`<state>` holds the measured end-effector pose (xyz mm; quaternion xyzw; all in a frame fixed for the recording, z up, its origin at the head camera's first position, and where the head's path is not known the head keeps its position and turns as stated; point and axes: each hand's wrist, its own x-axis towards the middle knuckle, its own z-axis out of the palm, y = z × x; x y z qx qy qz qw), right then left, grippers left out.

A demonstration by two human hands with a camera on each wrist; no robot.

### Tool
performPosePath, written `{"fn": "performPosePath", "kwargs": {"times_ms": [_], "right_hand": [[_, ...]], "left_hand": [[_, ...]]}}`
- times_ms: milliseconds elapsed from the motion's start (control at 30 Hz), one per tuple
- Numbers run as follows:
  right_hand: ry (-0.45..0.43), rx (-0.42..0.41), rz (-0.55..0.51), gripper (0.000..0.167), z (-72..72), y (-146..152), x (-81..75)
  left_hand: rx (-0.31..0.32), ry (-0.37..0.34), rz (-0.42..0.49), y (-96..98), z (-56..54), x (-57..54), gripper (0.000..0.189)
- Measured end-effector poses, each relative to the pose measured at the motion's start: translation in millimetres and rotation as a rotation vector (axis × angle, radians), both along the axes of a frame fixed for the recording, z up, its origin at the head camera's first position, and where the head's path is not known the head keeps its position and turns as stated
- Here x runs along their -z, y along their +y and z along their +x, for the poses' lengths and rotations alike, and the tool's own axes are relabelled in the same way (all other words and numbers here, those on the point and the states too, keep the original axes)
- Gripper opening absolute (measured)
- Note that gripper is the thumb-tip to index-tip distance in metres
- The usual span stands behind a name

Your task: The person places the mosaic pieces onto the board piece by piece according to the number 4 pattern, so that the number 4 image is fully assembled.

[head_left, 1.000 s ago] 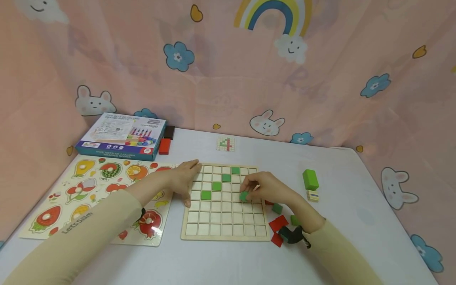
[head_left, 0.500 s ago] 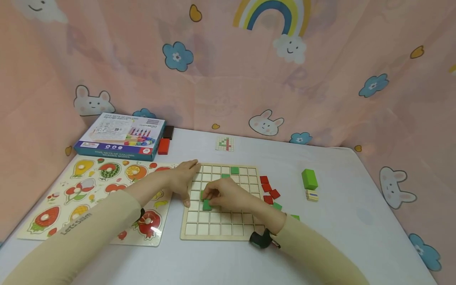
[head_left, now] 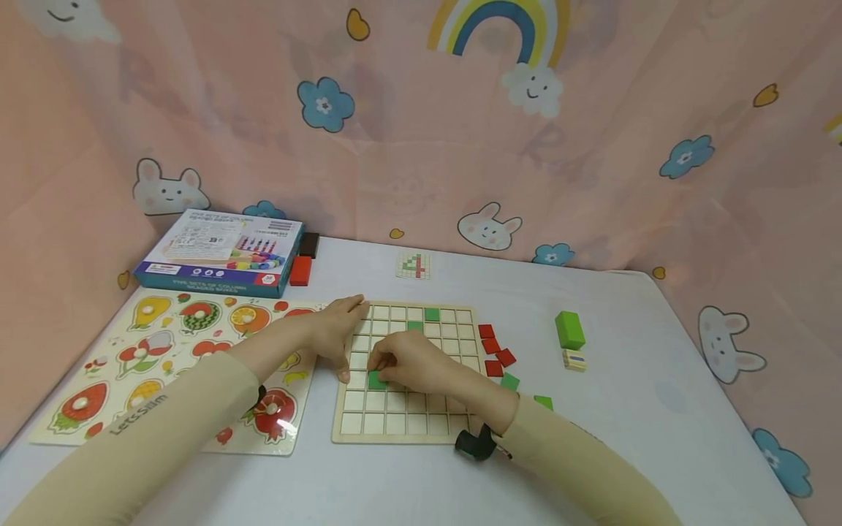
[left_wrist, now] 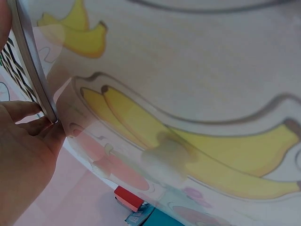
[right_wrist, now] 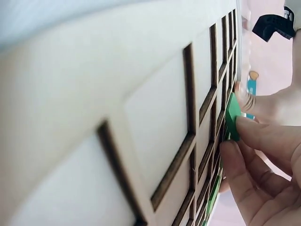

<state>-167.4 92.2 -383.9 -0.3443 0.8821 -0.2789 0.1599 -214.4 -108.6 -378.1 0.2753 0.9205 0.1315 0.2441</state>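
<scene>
tabletop [head_left: 625,438], left hand [head_left: 334,332] touching gridded board [head_left: 418,424], right hand [head_left: 416,359] pinching green tile [right_wrist: 232,114]

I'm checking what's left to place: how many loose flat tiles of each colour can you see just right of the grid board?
Red tiles: 4
Green tiles: 2
Total: 6
The right sleeve may hide more.

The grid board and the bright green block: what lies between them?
Red tiles near the board, then bare white tabletop to the block; the head view shows it.
</scene>
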Motion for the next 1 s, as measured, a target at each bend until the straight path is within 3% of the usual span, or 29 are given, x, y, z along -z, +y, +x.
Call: {"fn": "performPosePath", "kwargs": {"times_ms": [200, 367, 633, 767, 1000], "right_hand": [[0.031, -0.025, 0.040, 0.011, 0.3, -1.1, -1.6], [0.019, 0.020, 0.045, 0.015, -4.0, 16.1, -8.1], [0.022, 0.128, 0.004, 0.015, -19.2, 91.5, -23.8], [-0.035, 0.182, 0.022, 0.015, -20.3, 133.0, -23.8], [-0.146, 0.141, 0.133, 0.006, -14.3, 194.7, -19.3]], "left_hand": [[-0.009, -0.007, 0.003, -0.7, -0.4, 1.2, 0.130], [-0.011, -0.010, 0.007, 0.3, -0.2, 0.5, 0.130], [-0.019, -0.016, 0.001, 1.4, -0.1, -2.0, 0.130], [-0.023, -0.018, -0.010, 2.2, 0.2, -1.5, 0.131], [-0.026, -0.017, -0.013, 3.1, -0.3, -1.1, 0.130]]}}
